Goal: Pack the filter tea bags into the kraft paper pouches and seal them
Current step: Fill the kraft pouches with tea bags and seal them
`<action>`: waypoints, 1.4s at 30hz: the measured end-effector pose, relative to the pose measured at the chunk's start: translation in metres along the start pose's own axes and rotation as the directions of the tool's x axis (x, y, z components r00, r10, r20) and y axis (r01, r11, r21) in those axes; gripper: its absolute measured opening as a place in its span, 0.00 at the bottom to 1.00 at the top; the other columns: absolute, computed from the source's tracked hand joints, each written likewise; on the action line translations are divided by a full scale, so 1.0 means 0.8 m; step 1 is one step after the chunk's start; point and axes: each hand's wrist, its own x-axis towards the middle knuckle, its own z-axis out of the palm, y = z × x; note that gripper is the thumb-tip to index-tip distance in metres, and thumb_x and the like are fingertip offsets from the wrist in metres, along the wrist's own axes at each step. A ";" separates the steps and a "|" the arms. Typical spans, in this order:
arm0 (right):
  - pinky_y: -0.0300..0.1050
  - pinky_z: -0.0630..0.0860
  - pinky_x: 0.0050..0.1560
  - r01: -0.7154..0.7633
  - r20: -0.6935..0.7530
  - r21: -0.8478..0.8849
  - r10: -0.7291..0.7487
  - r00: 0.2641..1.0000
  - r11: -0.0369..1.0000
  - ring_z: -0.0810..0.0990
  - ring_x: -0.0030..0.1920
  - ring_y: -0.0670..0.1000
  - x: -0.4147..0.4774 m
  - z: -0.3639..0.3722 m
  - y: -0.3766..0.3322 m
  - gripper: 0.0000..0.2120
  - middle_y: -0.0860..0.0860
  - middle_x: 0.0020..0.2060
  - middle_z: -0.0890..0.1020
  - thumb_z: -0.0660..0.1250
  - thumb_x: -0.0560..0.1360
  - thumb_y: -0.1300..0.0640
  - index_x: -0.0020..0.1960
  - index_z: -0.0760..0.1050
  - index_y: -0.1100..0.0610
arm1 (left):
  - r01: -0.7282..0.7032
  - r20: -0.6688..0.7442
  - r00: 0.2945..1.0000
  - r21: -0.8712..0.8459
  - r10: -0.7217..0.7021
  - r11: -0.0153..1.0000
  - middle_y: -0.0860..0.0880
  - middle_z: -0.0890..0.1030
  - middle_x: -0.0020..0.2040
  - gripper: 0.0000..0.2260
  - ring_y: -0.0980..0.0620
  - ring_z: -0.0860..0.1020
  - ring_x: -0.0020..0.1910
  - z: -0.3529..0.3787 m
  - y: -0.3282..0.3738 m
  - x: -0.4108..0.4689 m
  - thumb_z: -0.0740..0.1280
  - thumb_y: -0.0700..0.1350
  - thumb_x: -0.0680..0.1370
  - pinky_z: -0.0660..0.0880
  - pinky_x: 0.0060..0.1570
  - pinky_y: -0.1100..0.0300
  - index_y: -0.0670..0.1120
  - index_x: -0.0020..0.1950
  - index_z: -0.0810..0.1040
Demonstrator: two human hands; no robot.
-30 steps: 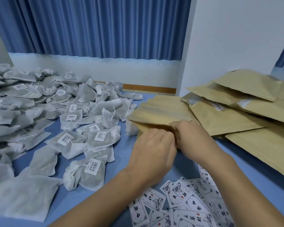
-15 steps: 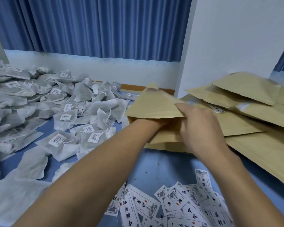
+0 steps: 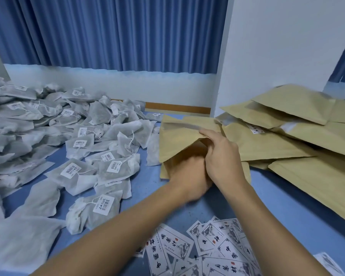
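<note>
Right hand pinches the kraft pouch by its mouth edge; left hand, blurred, grip unclear; bare table nearside.

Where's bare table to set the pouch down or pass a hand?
Largest bare table: between the right forearm, the pouch stack and the labels. Narrow lane between the tea bags and the held pouch, running toward the left forearm. Crowded: tea bags cover the left, the stack the right, labels the near edge.
</note>
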 end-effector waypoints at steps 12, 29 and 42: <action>0.48 0.77 0.47 -0.016 0.159 -0.216 0.052 0.986 0.976 0.80 0.49 0.60 0.001 -0.011 0.004 0.28 0.58 0.54 0.81 0.56 0.78 0.68 0.69 0.75 0.42 | -0.162 0.277 0.942 -0.111 0.187 0.980 0.61 0.68 0.45 0.24 0.60 0.67 0.47 0.011 -0.012 -0.097 0.76 0.68 0.65 0.66 0.44 0.65 0.56 0.49 0.72; 0.47 0.76 0.54 0.005 0.149 -0.189 0.024 0.989 0.982 0.80 0.54 0.59 0.007 -0.018 0.012 0.25 0.55 0.55 0.84 0.57 0.79 0.66 0.67 0.77 0.43 | 0.119 0.234 0.972 -0.490 -0.002 0.864 0.56 0.70 0.24 0.20 0.57 0.66 0.23 -0.029 -0.031 -0.079 0.75 0.54 0.75 0.64 0.26 0.64 0.46 0.33 0.69; 0.48 0.77 0.53 0.047 0.176 -0.207 -0.010 0.984 0.977 0.79 0.54 0.60 0.006 -0.023 0.004 0.23 0.56 0.57 0.83 0.57 0.80 0.64 0.68 0.77 0.44 | 0.143 -0.011 0.834 -0.961 -0.552 0.235 0.47 0.82 0.33 0.03 0.49 0.80 0.25 -0.062 0.012 -0.067 0.68 0.38 0.80 0.73 0.21 0.64 0.40 0.48 0.76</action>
